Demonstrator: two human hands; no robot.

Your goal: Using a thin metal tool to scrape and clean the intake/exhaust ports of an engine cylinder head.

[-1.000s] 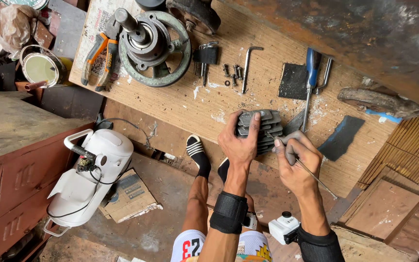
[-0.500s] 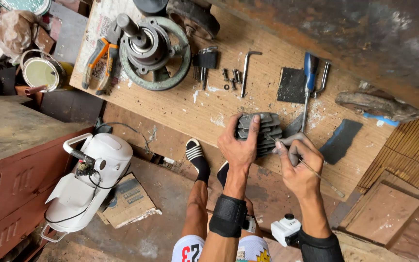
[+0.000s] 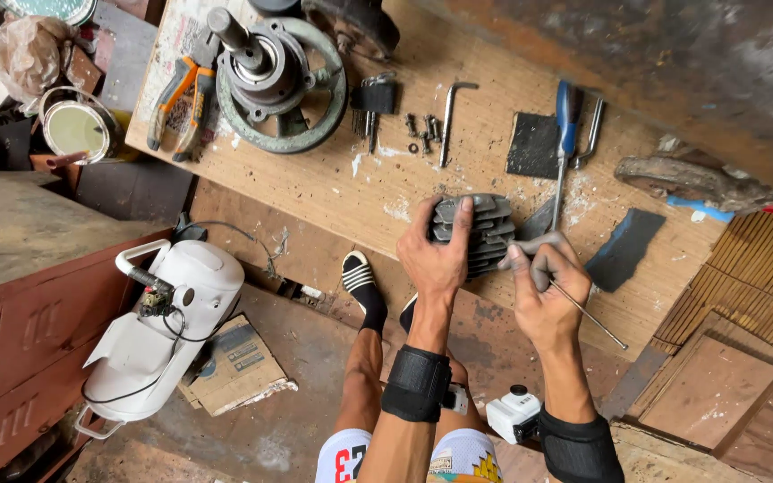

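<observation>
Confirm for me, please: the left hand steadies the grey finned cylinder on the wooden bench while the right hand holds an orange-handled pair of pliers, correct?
Not quite. In the head view the right hand holds a thin metal rod, not pliers. The left hand does steady the finned cylinder on the bench.

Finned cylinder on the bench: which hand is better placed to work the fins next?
Probably the right. The right hand already grips a thin metal rod beside the finned cylinder, while the left hand is clamped over the cylinder, steadying it.

A worn wooden tabletop (image 3: pixel 315 192) stands over a stained concrete floor (image 3: pixel 279 447). A red metal cabinet (image 3: pixel 38 313) sits at left; wooden boards (image 3: pixel 726 358) lie at right, in daylight.
</observation>
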